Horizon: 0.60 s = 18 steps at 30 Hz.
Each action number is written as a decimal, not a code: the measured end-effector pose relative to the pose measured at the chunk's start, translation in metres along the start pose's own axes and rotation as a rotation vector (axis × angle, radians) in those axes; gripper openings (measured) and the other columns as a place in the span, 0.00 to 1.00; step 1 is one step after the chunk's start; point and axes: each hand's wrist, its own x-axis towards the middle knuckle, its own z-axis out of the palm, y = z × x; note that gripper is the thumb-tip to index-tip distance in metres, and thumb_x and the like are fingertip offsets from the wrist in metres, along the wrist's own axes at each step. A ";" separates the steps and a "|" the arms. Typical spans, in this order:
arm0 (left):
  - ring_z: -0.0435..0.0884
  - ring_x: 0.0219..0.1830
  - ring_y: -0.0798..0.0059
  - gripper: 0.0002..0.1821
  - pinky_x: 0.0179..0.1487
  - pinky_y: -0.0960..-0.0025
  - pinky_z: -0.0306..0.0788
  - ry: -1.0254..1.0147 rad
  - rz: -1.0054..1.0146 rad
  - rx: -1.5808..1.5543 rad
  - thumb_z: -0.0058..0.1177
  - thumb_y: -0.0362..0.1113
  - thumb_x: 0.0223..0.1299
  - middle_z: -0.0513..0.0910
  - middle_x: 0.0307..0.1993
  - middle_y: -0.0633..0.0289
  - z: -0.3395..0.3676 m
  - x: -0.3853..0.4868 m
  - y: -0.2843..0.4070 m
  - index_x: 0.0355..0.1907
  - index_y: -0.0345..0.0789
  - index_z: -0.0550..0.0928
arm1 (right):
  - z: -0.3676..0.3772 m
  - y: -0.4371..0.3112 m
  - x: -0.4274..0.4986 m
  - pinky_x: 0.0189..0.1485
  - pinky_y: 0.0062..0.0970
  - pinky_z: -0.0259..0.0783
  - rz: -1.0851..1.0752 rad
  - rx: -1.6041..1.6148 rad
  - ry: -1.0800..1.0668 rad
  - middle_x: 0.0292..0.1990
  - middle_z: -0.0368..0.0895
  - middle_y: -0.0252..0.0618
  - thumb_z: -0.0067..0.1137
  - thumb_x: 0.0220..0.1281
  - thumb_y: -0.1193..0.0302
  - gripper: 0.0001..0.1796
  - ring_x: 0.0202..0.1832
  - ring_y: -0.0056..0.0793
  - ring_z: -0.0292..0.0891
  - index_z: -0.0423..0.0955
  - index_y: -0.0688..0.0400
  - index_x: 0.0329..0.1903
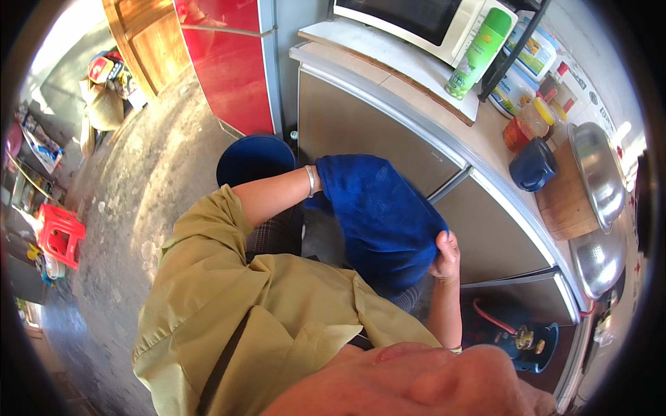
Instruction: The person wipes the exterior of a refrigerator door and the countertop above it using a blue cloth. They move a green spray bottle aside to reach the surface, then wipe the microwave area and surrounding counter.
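Observation:
A dark blue cloth item [382, 213], perhaps a garment or towel, is stretched between my two hands above my lap. My left hand is hidden beneath or inside it; just the wrist with a silver bangle [311, 181] shows at its edge, so its grip cannot be seen. At the cloth's right corner, my right hand [446, 257] pinches the fabric, thumb upward. A deep blue bucket [255, 158] stands on the floor beyond my left forearm.
Ahead are cabinet doors [374, 125] under a counter holding a microwave [411, 23], a green spray can [479, 54], a blue mug [533, 164] and metal basins [598, 177]. A gas cylinder [546, 346] sits low at right. A red refrigerator [234, 67] and red stool [61, 234] stand leftward.

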 end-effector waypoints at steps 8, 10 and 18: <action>0.82 0.37 0.72 0.14 0.43 0.69 0.74 -0.682 -0.516 0.402 0.50 0.44 0.62 0.85 0.32 0.62 0.014 -0.062 -0.043 0.37 0.36 0.84 | 0.026 -0.034 0.038 0.58 0.34 0.67 -0.255 -0.172 0.001 0.51 0.79 0.41 0.56 0.65 0.61 0.22 0.54 0.35 0.74 0.72 0.61 0.55; 0.83 0.32 0.74 0.18 0.37 0.69 0.75 -0.844 -0.704 0.449 0.48 0.48 0.64 0.85 0.32 0.63 0.007 -0.065 -0.021 0.35 0.35 0.84 | 0.034 -0.038 0.044 0.57 0.32 0.68 -0.263 -0.275 0.061 0.49 0.80 0.39 0.57 0.64 0.66 0.17 0.52 0.32 0.75 0.74 0.61 0.52; 0.81 0.35 0.78 0.20 0.39 0.73 0.74 -0.829 -0.436 -0.381 0.43 0.50 0.69 0.84 0.32 0.63 0.069 -0.037 0.071 0.47 0.36 0.80 | 0.079 -0.035 0.074 0.50 0.27 0.72 -0.362 -0.269 0.201 0.41 0.82 0.39 0.58 0.58 0.82 0.11 0.43 0.27 0.78 0.77 0.61 0.45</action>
